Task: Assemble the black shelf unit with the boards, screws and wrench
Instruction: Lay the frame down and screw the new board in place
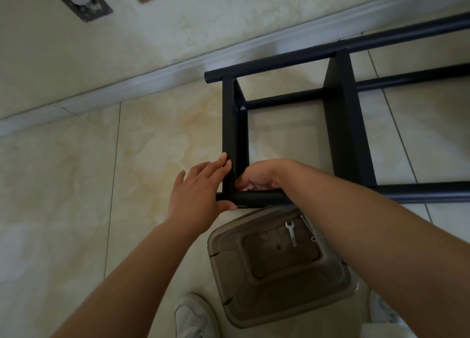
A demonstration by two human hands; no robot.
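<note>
The black shelf unit lies on its side on the tiled floor. Its end board stands between the far tube and the near tube; a second board sits further right. A silver screw shows on the end board's inner face. My left hand presses straight fingers on the end board's outer face, thumb by the near tube's end. My right hand is curled into the inner corner of board and near tube; its fingertips are hidden. A flat silver wrench lies untouched.
The wrench and a small metal part rest on a brown plastic stool just below the near tube. My white shoes flank it. The wall's skirting runs behind the shelf. Bare tiles lie to the left.
</note>
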